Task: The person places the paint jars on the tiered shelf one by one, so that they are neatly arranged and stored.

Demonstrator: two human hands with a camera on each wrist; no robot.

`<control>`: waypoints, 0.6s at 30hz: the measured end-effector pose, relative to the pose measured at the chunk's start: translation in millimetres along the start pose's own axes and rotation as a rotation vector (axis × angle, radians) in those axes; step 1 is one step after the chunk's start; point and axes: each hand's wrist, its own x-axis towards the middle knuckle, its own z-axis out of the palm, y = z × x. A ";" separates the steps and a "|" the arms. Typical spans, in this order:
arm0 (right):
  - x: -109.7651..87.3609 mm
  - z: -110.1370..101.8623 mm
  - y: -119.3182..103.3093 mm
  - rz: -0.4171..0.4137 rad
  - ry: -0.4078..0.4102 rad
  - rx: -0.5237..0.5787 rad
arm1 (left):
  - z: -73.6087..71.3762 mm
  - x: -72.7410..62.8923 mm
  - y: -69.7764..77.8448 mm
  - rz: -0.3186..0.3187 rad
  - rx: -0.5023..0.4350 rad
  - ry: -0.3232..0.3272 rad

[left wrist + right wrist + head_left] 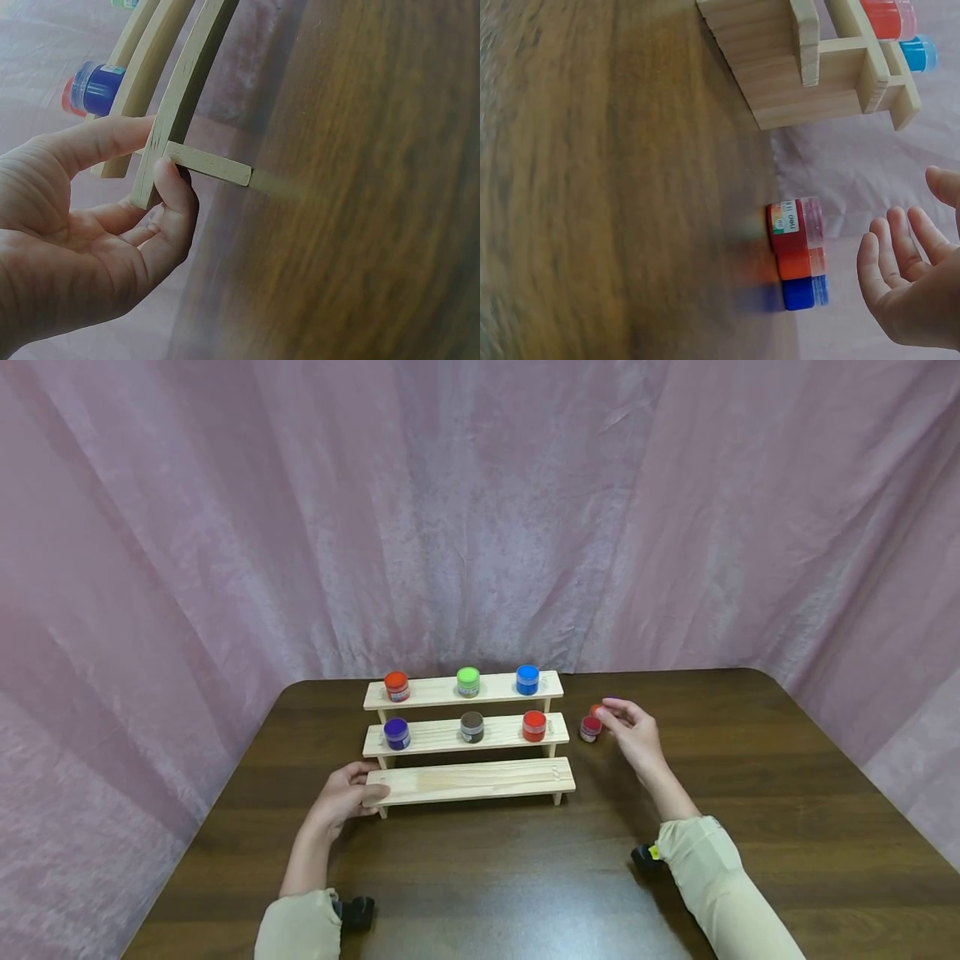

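My left hand [347, 797] grips the left end of the lowest step of a three-step wooden display rack [472, 781]. In the left wrist view, the thumb and fingers close around that step's end, a fingertip beside its short leg [210, 163]. Right of the rack, my right hand [637, 739] hovers with loosely bent fingers over three small paint jars. The right wrist view shows them in a row: a dark red jar [786, 226] with a label, an orange jar [791, 264] and a blue jar [798, 294]. A gap separates the fingertips from them there.
Orange-red [397, 687], green [468, 682] and blue [527, 680] jars stand on the top step. Purple [397, 734], dark brown [472, 727] and red [534, 726] jars stand on the middle one. Behind the wooden table [480, 877] hangs a pink curtain [480, 510].
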 end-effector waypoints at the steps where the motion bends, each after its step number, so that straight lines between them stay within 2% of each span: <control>1: 0.5 0.2 1.2 0.002 0.003 0.002 | 0.2 -0.1 0.2 -0.001 -0.002 0.001; 8: 3.1 1.0 10.2 0.019 0.002 -0.001 | 1.5 -1.2 -0.3 -0.010 -0.004 0.007; 18: 8.2 5.6 16.9 0.050 0.045 -0.022 | 1.2 0.3 0.9 -0.011 -0.001 0.008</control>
